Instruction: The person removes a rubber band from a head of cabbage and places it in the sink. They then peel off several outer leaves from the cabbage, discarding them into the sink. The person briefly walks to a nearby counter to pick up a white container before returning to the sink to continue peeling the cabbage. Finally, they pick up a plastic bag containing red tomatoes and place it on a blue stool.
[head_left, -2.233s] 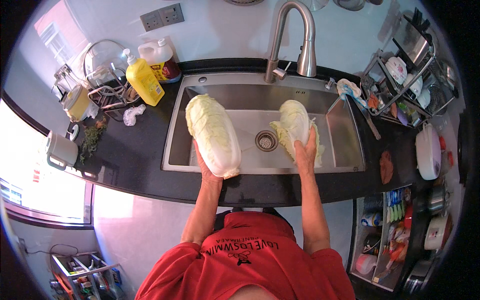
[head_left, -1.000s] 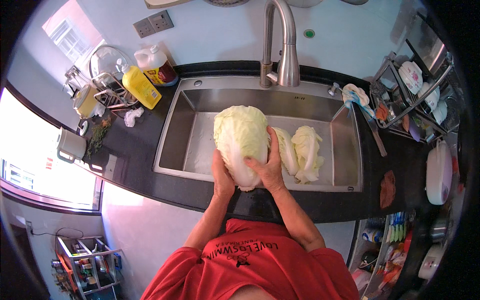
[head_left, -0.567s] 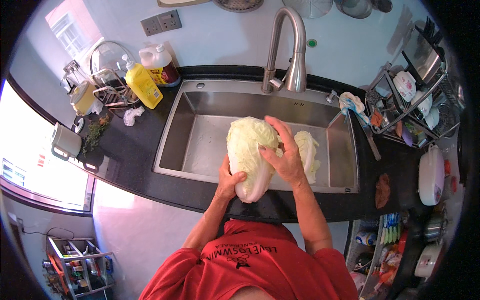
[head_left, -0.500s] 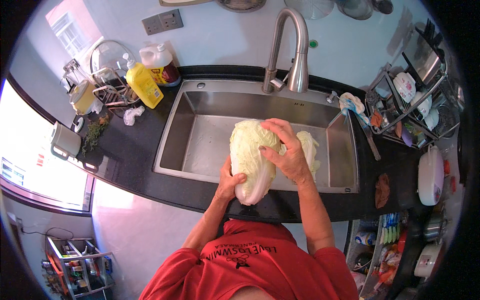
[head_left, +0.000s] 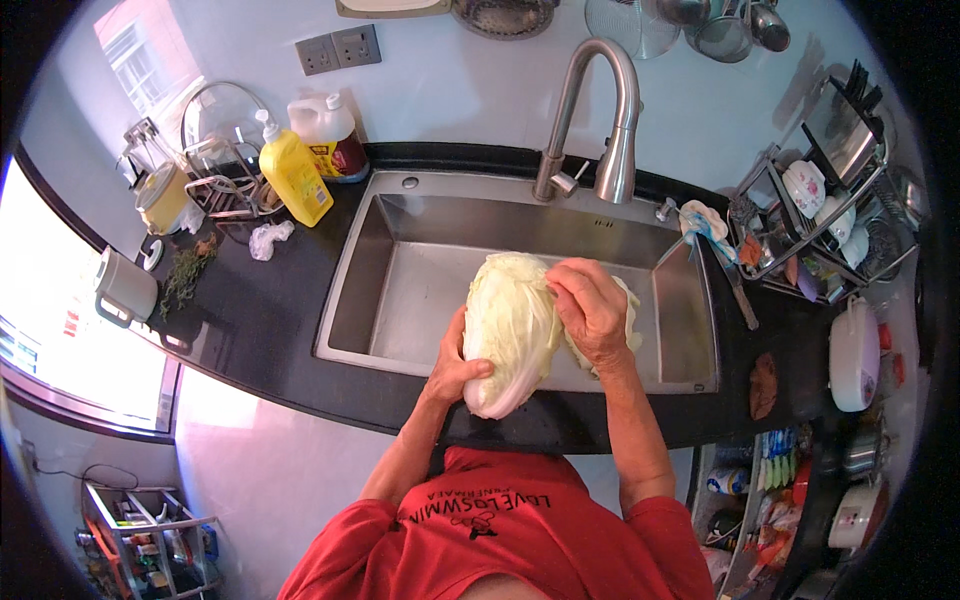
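Left hand (head_left: 456, 368) is wrapped round a long, pale green-and-white cabbage (head_left: 508, 340), held over the near rim of the rectangular steel sink (head_left: 430, 275), leafy end sinkward; right hand (head_left: 594, 318) is curled at its sink-right flank, leaf-pinch can't be told.

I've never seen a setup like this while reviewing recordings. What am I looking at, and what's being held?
There is no robot here: these are a person's bare hands. The view comes from a wide fisheye camera worn on the head, looking down, so straight edges bend near the rim. The left hand supports a pale Chinese cabbage over the near edge of a steel sink. The right hand has its fingertips at the cabbage's upper right side; whether they pinch a leaf is hard to tell. On the dark counter, left of the sink, are a yellow pump bottle and green sprigs.
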